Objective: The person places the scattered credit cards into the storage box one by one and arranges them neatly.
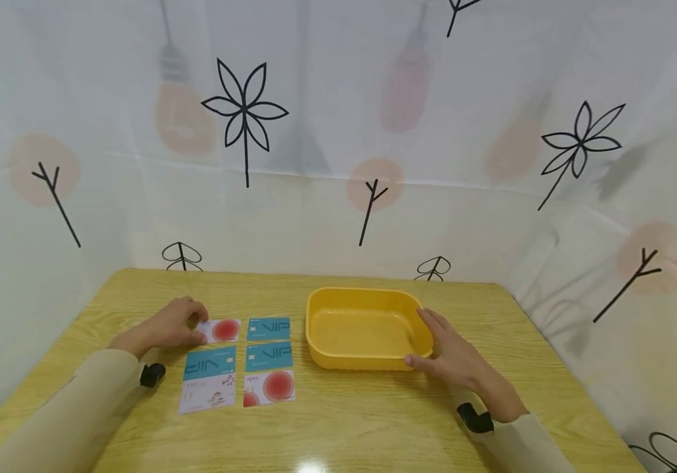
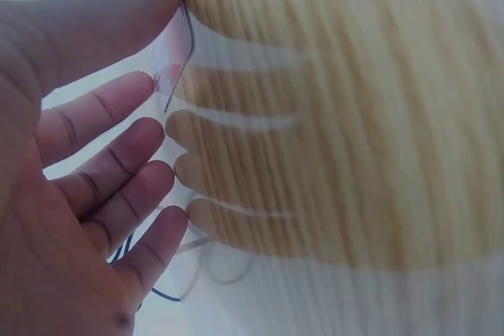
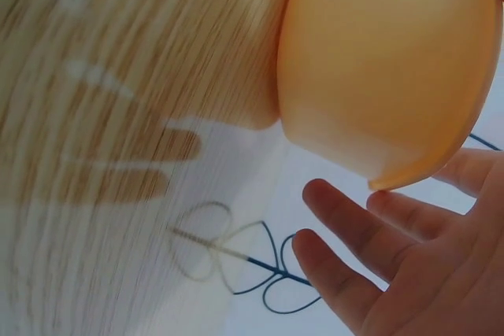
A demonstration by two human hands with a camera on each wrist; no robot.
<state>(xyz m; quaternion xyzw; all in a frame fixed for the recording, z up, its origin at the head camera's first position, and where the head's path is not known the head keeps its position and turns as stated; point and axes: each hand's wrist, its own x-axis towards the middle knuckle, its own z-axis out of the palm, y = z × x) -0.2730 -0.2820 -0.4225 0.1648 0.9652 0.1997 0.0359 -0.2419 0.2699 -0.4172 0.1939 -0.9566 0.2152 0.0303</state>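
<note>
My left hand [image 1: 175, 323] is at the left end of a white card with a red circle [image 1: 226, 330], pinching it between thumb and fingers. In the left wrist view that card [image 2: 183, 45] shows nearly edge-on by the thumb and index finger. Beside it lies a teal VIP card [image 1: 268, 328]. Nearer me are an upside-down teal VIP card [image 1: 208, 362], a white card with floral print [image 1: 207, 394], another teal VIP card [image 1: 268, 356] and a white-and-red card [image 1: 273, 387]. My right hand [image 1: 453, 355] rests at the right end of a yellow plastic tray [image 1: 368, 360], fingers spread, fingertips against its rim.
A wooden-patterned table [image 1: 350, 420] bears everything, its glossy top reflecting the hands. Behind and at the sides hangs a white cloth [image 1: 314, 217] printed with flowers and twigs. Black wrist bands [image 1: 475, 418] sit at both sleeve ends.
</note>
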